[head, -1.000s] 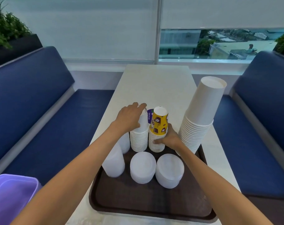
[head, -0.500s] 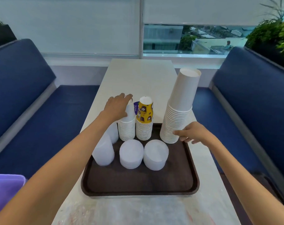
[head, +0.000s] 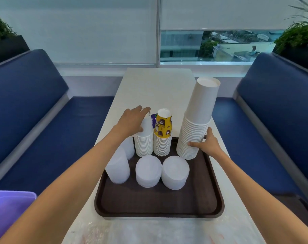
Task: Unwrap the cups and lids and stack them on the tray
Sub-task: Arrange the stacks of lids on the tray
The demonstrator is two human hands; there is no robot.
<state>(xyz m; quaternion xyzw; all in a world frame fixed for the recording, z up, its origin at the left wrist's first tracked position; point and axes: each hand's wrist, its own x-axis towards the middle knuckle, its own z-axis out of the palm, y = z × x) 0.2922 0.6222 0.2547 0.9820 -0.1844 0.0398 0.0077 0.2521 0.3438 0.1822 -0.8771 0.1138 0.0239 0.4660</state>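
Note:
A dark brown tray (head: 158,205) lies on the white table. At its back stand a small white cup stack (head: 144,145) and a stack topped by a yellow patterned cup (head: 163,127). My left hand (head: 132,120) grips the top of the white stack. A tall stack of large white cups (head: 197,124) leans at the tray's right back corner, and my right hand (head: 207,145) holds its lower part. Two round lid stacks (head: 148,170) (head: 175,171) sit mid-tray. Taller translucent lid stacks (head: 118,169) stand on the left, partly behind my forearm.
A purple bin (head: 7,208) sits at the lower left. Blue benches (head: 44,131) flank the table (head: 158,88) on both sides. Clear plastic wrap (head: 149,231) lies on the table in front of the tray. A purple-labelled item (head: 153,120) peeks out behind the cups.
My right hand left the yellow-topped stack, moved right and took hold of the tall white cup stack. My left hand stayed on the small white stack.

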